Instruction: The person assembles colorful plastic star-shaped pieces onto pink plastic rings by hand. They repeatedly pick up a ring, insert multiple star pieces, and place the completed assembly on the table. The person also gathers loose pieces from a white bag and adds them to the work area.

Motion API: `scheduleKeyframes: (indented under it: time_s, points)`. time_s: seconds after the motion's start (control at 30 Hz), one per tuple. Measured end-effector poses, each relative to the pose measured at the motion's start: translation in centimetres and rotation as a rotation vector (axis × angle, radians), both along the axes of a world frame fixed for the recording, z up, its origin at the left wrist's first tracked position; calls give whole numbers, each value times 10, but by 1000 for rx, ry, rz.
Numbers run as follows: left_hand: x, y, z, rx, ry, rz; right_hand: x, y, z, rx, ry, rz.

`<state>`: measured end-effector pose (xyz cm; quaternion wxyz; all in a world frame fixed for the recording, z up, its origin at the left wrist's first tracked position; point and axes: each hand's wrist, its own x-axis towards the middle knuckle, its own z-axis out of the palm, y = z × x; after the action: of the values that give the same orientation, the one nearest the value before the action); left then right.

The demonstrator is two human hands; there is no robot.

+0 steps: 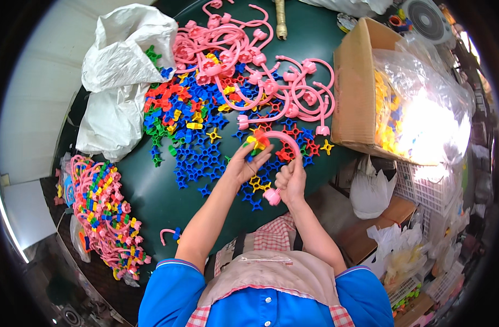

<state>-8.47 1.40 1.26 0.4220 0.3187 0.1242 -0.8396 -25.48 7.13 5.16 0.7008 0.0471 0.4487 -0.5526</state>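
One dark green table (309, 32) carried star-shaped connectors (195, 126) in blue, red, yellow and green, with pink tubes (227, 52) tangled beyond them. A white sack (112, 117) stood at the left and an open cardboard box (351, 90) at the right. Assembled strings (102, 212) were massed at the table's left edge; a white plastic bag (372, 191) and pale crates (429, 192) occupied the room to the right.

The held tube (282, 135) was pink, smooth and bent into an arc, with a flower-shaped cup (271, 197) below. It was located above the connectors, between both hands. The right hand (291, 180) was closed around it; the left hand (246, 163) gripped small coloured pieces (255, 143) at its other end, their outlines blurred.
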Motion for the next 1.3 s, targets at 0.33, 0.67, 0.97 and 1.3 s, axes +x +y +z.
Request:
scheduleKeyframes:
  time_s: [0.33,0.67,0.97,1.3]
  points:
    - [71,36,127,-174,-1123,-764,16,-20,-32,-83,393,922]
    - [223,214,94,-92,-1463,-492,20,-160,-100,228,523,412]
    - [169,159,16,-777,-2253,-291,17,-167,-65,-150,786,94]
    - [64,18,-30,-1167,-2238,-709,-35,-121,53,-495,839,125]
